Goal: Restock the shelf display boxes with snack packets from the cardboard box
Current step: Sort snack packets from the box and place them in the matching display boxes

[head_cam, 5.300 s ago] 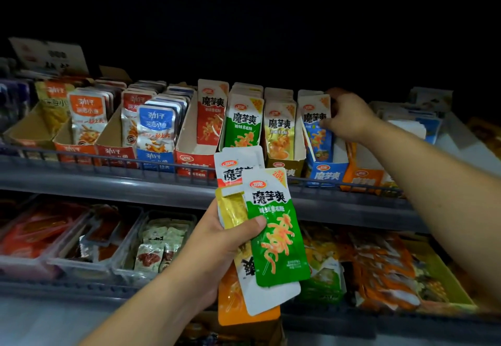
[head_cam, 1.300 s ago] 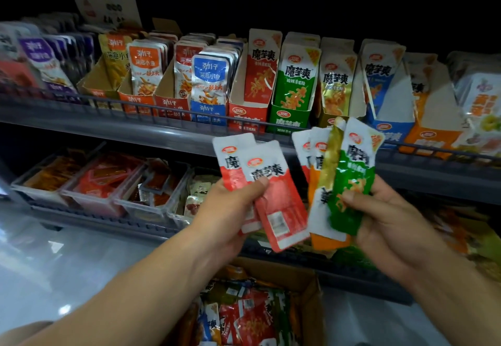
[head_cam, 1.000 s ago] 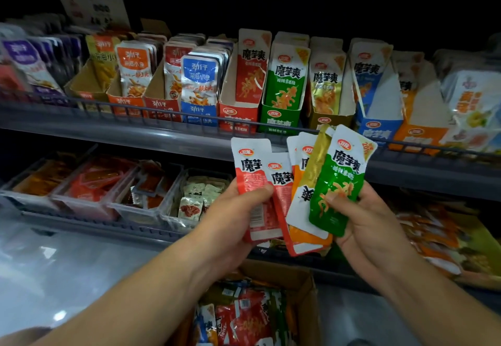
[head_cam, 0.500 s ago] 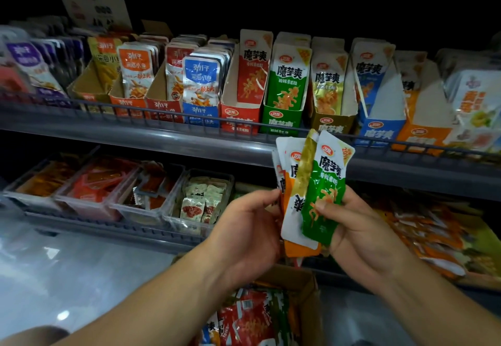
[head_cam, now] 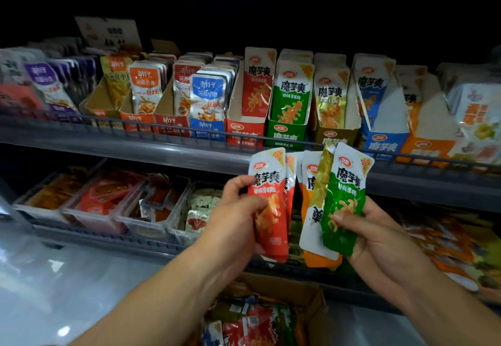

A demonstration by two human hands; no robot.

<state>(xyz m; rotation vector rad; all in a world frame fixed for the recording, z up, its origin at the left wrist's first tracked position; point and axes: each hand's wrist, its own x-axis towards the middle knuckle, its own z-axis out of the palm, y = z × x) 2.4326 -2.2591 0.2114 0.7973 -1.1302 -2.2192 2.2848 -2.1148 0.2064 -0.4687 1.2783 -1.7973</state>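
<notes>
Both bare forearms rise from the lower edge and converge. The left hand (head_cam: pixel 233 226) curls its fingers (head_cam: pixel 240 184) round red packets (head_cam: pixel 271 210), with the thumb across the front. The right hand (head_cam: pixel 379 240), palm up, pinches fanned packets (head_cam: pixel 344 191) under its thumb.

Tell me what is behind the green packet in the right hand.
Behind the green packet, a yellow packet and an orange packet fan out; their fronts are mostly covered, count unclear.
</notes>
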